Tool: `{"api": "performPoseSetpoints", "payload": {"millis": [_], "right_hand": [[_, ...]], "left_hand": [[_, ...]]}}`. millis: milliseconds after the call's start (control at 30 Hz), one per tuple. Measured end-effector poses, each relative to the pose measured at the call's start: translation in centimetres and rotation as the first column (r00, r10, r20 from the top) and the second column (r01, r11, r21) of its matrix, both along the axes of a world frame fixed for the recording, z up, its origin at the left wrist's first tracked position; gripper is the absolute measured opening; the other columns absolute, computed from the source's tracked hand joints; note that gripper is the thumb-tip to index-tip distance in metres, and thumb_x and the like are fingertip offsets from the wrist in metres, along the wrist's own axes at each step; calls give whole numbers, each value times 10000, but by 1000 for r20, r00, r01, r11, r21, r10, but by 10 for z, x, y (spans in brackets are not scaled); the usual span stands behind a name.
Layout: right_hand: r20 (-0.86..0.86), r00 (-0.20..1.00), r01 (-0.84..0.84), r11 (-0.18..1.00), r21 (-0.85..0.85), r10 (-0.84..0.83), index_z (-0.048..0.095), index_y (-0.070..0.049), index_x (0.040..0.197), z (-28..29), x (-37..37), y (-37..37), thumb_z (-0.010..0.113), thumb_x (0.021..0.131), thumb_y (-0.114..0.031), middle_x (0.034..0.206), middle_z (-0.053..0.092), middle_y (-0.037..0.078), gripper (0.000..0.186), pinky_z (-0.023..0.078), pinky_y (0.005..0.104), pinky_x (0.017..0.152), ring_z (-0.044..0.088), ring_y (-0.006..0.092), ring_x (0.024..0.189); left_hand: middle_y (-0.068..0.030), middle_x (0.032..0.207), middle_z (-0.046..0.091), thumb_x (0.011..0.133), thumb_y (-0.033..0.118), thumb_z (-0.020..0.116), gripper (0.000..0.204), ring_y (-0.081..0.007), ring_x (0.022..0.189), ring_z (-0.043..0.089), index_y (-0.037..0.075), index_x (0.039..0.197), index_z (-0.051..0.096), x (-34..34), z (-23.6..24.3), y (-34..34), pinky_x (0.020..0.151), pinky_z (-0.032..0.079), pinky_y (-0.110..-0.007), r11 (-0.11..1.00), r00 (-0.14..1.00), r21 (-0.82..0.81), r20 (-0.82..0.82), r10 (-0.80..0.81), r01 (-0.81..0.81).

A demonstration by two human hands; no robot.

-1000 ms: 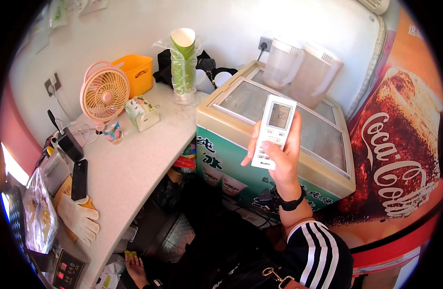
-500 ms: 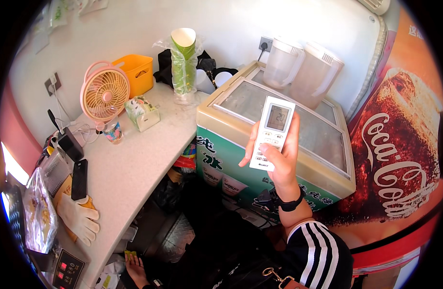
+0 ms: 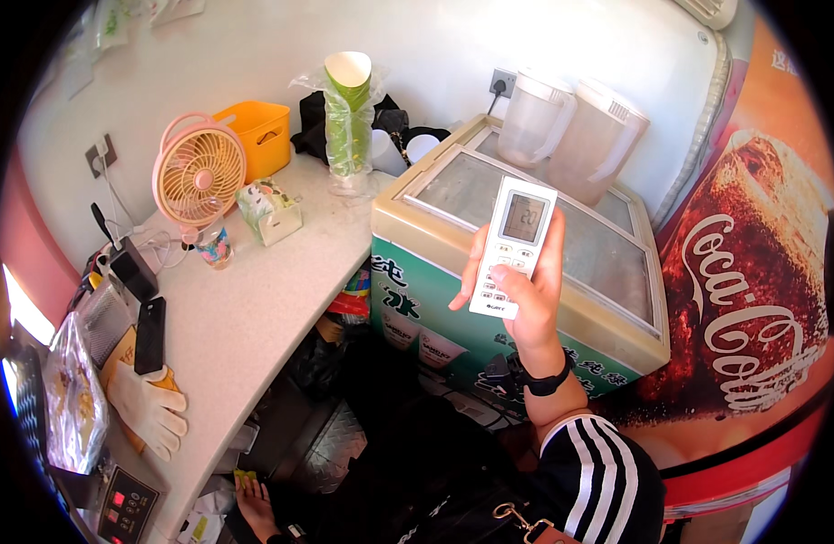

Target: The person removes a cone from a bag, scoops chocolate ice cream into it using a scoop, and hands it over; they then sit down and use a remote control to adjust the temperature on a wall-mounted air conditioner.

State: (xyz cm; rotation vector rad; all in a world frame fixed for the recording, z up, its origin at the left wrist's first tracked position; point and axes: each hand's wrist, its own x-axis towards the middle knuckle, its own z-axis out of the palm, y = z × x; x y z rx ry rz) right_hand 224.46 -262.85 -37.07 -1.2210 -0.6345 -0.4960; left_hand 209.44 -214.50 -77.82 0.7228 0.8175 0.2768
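My right hand (image 3: 537, 295) is closed around a white air-conditioner remote control (image 3: 515, 245), held upright before the chest freezer (image 3: 517, 313). The thumb lies on the buttons and the grey screen is lit with digits. A dark watch band (image 3: 546, 374) circles that wrist. Low at the left, below the counter edge, my left hand (image 3: 256, 510) has its fingers bent against a small yellow-green thing (image 3: 245, 475), whose kind I cannot make out.
On the counter (image 3: 245, 308) stand a pink fan (image 3: 199, 172), an orange basket (image 3: 258, 136), a tissue box (image 3: 270, 213), a cup (image 3: 213, 247), a black phone (image 3: 150, 335) and gloves (image 3: 150, 408). Two lidded pitchers (image 3: 533, 118) rest on the freezer. A drink-printed panel (image 3: 743, 281) flanks the right.
The remote control has risen very slightly in my right hand, with the thumb still on its buttons. The left hand stays where it was.
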Motion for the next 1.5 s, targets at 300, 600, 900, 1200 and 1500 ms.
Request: {"api": "performPoseSetpoints", "payload": {"millis": [300, 600, 900, 1200, 1500], "right_hand": [[-33, 999, -3, 999, 38, 4, 157, -135, 1322, 4, -1, 2, 489, 830, -15, 938, 529, 184, 606, 583, 389, 536, 618, 235, 650], [11, 987, 159, 987, -10, -158, 197, -108, 1322, 4, -1, 0, 488, 825, -49, 901, 542, 201, 580, 567, 398, 463, 615, 263, 593], [31, 999, 30, 1000, 6, -31, 134, -152, 1334, 4, -2, -5, 526, 832, -5, 956, 522, 170, 654, 581, 377, 559, 622, 219, 681], [43, 998, 51, 998, 43, -52, 191, -141, 1324, 14, -7, -13, 514, 791, -20, 931, 525, 200, 635, 591, 437, 513, 630, 271, 655], [26, 995, -93, 993, 69, 91, 124, -187, 1355, 30, -16, -7, 491, 822, 47, 929, 518, 160, 688, 581, 413, 561, 621, 241, 656]], "left_hand": [[-40, 1429, 401, 992, 346, 427, 466, -230, 1294, 383, 189, 1429, 392, -2, -11, 9, 1087, 274, -361, 999, 999, -15, 24, -35, 36], [-50, 1467, 356, 999, 349, 413, 468, -239, 1340, 334, 189, 1437, 378, -2, -12, 10, 1100, 252, -358, 999, 999, -17, 31, -36, 37], [-45, 1512, 288, 1000, 357, 390, 502, -247, 1371, 293, 200, 1471, 315, 2, -7, 4, 1103, 239, -362, 1000, 1000, 19, -12, -18, 19], [-175, 1488, 319, 962, 299, 474, 568, -339, 1355, 338, 21, 1433, 322, -9, 24, -7, 1111, 284, -462, 983, 977, 77, 123, -174, 166], [-83, 1319, 545, 923, 253, 543, 385, -310, 1235, 489, 107, 1280, 538, -13, -27, 30, 1008, 398, -475, 985, 967, -125, 240, -89, 122]]}}
